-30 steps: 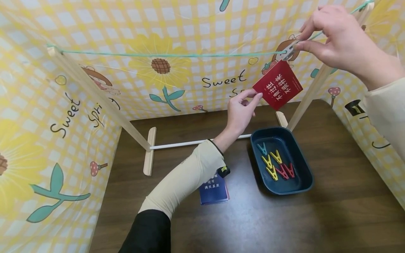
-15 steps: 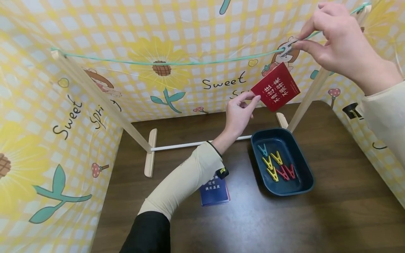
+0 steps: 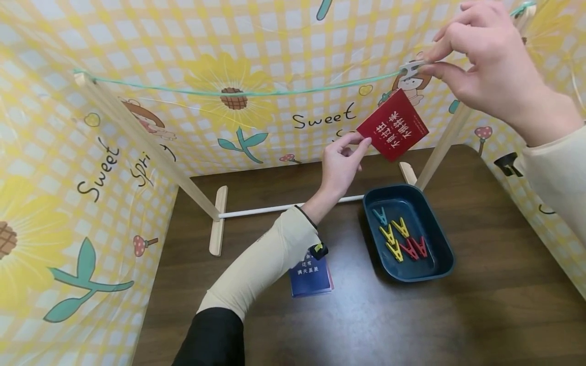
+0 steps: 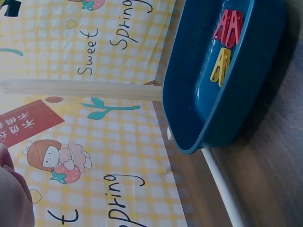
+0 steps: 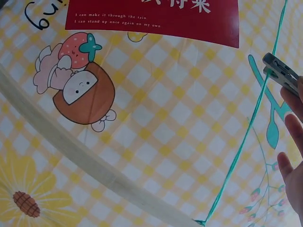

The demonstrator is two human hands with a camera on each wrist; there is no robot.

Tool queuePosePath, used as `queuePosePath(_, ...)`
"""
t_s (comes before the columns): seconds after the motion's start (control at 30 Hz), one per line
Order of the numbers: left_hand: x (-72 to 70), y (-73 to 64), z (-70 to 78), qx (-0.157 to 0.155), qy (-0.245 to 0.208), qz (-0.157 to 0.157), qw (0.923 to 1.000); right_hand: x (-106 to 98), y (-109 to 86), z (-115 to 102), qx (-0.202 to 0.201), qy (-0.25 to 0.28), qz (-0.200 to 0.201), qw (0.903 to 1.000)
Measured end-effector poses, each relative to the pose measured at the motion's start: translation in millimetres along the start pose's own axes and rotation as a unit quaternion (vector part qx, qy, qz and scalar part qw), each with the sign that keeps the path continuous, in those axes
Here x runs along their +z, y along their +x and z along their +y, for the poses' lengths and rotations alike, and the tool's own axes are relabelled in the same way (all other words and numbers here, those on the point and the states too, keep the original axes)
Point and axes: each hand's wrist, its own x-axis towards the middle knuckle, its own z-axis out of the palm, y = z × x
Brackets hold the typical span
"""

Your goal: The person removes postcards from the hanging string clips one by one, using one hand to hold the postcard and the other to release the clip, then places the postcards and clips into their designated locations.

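My left hand (image 3: 339,165) pinches a red card (image 3: 392,125) with white characters by its left corner, thumb against finger. The card is tilted, its top corner just below the green string (image 3: 274,93). Up at the right, my right hand (image 3: 490,63) pinches a grey clothespin (image 3: 411,69) between thumb and forefinger. In the right wrist view the tip of the clothespin (image 5: 279,66) meets the string (image 5: 246,137), and the red card (image 5: 156,19) is apart from it. Only part of the left hand (image 4: 14,194) shows in the left wrist view.
The string runs between two wooden posts (image 3: 146,145) joined low down by a white rod (image 3: 261,210). A dark blue tray (image 3: 441,264) with several yellow, red and blue clothespins stands on the right. Blue cards (image 3: 310,279) lie stacked on the brown table (image 3: 366,325), partly under the left forearm.
The red card has moved left and away from the clothespin. The clothespin has shifted slightly left and turned flatter, still at the string. The string sags more than before.
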Motion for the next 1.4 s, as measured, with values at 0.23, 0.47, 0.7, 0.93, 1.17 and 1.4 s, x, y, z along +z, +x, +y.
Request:
queuePosePath(0.23,-8.5,-2.2,-1.7,0.002,-0.006,0.001,1.0,6.0,-1.5,-6.3,-0.02,0.012,0.07,0.9973)
queuePosePath(0.47,-15.9,-5.9,-3.3,0.003,-0.003,0.008,1.0,9.1,-5.7,-6.2,-0.029,0.008,0.106,0.9939)
queuePosePath(0.7,-24.4,-12.6,-7.8,0.019,-0.003,0.008,0.9998,10.5,-17.2,-6.1,-0.012,0.006,0.109,0.9939)
queuePosePath(0.93,-35.7,-21.9,-9.6,0.03,0.002,0.001,0.9995,12.1,-25.8,-19.6,0.02,-0.001,0.089,0.9958)
queuePosePath(1.17,-45.3,-35.0,-7.0,0.032,0.008,-0.013,0.9994,21.4,-36.1,-20.3,0.007,0.0,0.048,0.9988)
queuePosePath(1.4,-53.5,-47.5,-5.4,0.024,0.006,-0.031,0.9992,28.4,-47.6,-21.8,0.017,0.002,0.001,0.9999)
